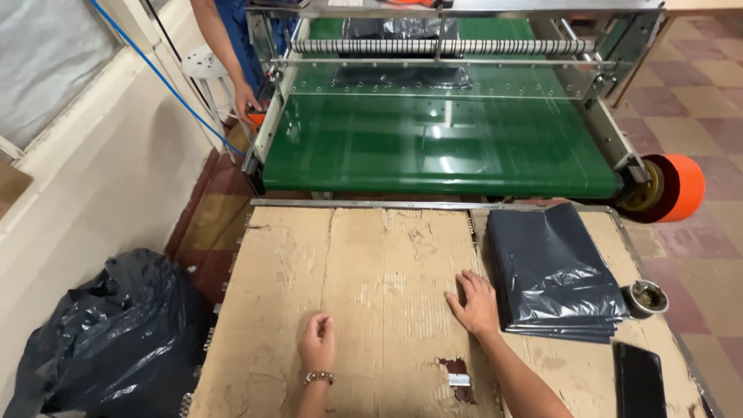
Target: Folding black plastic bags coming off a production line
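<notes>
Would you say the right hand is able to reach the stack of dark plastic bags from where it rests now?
Probably yes. The right hand lies flat on the cardboard sheet, right beside the left edge of the stack of dark plastic bags, and nothing lies between them.

Ahead of you runs a green conveyor belt (pixel 441 151) in a metal machine frame (pixel 604 101), an orange roll (pixel 681 187) at its right end. At your far left a full black rubbish bag (pixel 108 340) sits on the floor. A dark phone (pixel 639 381) and a small round tin (pixel 646 298) lie at your right, and another person's hand (pixel 246 101) rests by the machine
</notes>
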